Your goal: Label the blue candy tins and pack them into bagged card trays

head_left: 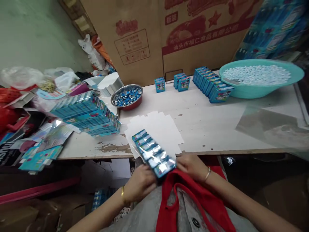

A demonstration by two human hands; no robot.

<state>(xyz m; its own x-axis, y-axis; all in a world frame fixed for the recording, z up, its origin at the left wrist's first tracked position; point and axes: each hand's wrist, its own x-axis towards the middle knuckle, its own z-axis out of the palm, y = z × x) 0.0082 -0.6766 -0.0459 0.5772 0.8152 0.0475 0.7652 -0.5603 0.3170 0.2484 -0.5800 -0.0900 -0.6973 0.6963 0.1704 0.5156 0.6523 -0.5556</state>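
A long pack of small blue boxes [154, 154], with a shiny clear cover, slants over the table's front edge, its near end close to my body. My left hand [143, 181] is closed at the pack's lower left side, fingers curled against it. At the right corner of the near end, my right hand [191, 166] is closed with its fingertips on the pack; its fingers are partly hidden. White card sheets [159, 127] lie fanned out beneath the far part of the pack.
Stacked blue packs [94, 114] and a metal bowl of blue-and-silver pieces [127, 96] stand left. Small blue boxes [212, 85] are lined up beside a turquoise basin [263, 88] of pale pellets. Clear film [267, 124] lies right. A large carton [149, 42] stands behind.
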